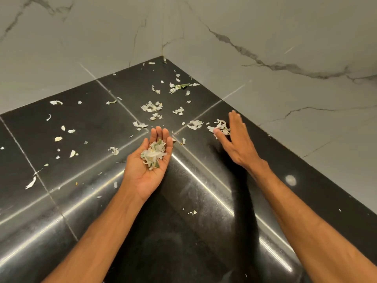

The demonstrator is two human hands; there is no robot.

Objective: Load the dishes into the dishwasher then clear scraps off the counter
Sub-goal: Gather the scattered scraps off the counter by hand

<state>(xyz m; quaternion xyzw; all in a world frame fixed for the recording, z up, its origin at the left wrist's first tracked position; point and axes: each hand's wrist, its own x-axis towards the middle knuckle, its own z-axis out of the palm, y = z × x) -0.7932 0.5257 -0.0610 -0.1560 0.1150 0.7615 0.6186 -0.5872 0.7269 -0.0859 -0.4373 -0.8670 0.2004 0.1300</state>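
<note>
White and green vegetable scraps lie scattered over the black tiled counter, thickest toward the far corner. My left hand is turned palm up over the counter's middle, fingers relaxed, carrying a small heap of collected scraps. My right hand lies flat with straight fingers near the right wall, its thumb and fingers touching a cluster of scraps. No dishes or dishwasher are in view.
Grey marble-look walls meet at the far corner and bound the counter at the back and right. More scraps dot the left side. A pale smudge marks the counter near my right forearm.
</note>
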